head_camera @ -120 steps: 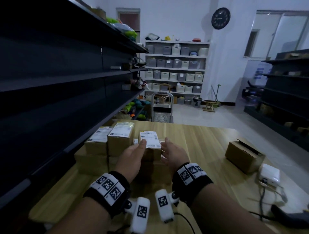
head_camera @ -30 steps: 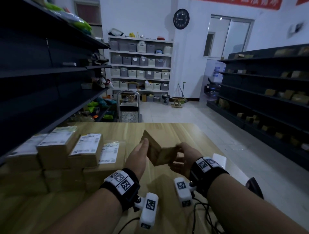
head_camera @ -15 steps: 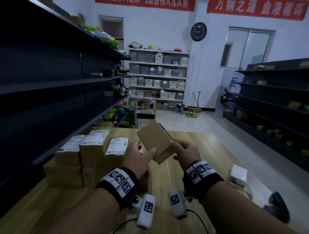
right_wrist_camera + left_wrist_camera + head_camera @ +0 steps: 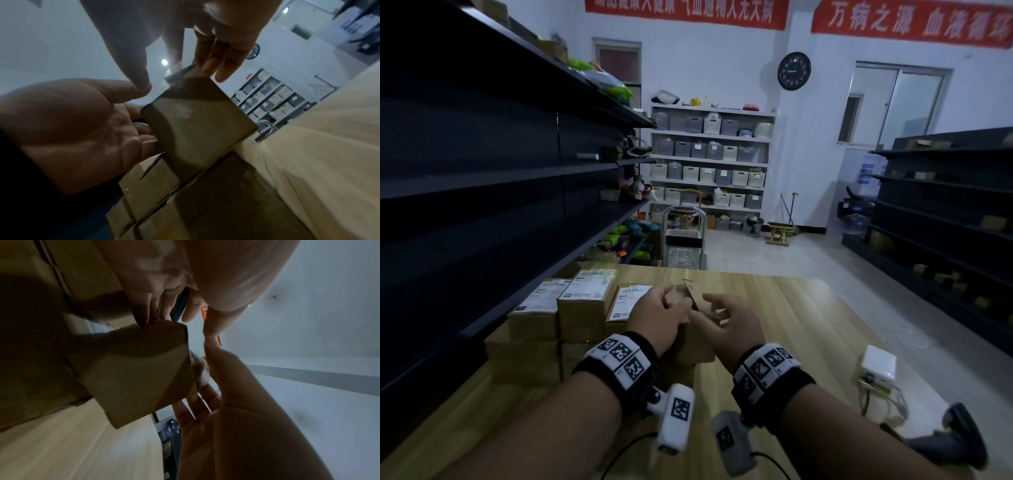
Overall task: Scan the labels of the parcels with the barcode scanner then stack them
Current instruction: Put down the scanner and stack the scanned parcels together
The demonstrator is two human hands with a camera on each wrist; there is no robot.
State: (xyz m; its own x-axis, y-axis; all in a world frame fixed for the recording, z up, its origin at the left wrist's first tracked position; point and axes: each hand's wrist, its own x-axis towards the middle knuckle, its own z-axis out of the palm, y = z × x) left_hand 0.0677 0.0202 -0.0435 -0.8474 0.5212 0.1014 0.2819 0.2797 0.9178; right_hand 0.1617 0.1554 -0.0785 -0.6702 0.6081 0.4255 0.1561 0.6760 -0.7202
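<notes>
**Both your hands on one small parcel, tilted over the stack**

You hold a small cardboard parcel [image 4: 693, 295] between both hands, above the wooden tabletop [image 4: 808, 329] and just right of the stacked parcels [image 4: 558, 322] that sit along its left edge. The parcel is tilted, one corner pointing up.

Your left hand [image 4: 659, 317] has its fingers partly curled, the fingertips [image 4: 144, 321] pressing on the parcel's upper edge in the left wrist view. Your right hand [image 4: 731, 323] is spread fairly wide: the palm faces the box, the long fingers [image 4: 213, 65] reach to its top corner, and the thumb [image 4: 135, 81] stretches toward your other hand. The right wrist view is blurred there, so whether that thumb touches the cardboard I cannot tell. Neither hand wraps fully round the box; it is steadied between fingertips on both sides.

The stacked parcels show white shipping labels [image 4: 589, 286] facing up, in two layers. The barcode scanner [image 4: 955, 442] lies near the right front corner of the tabletop, well apart from your hands, with a small white box [image 4: 878, 365] and cables beside it along the right edge.
</notes>
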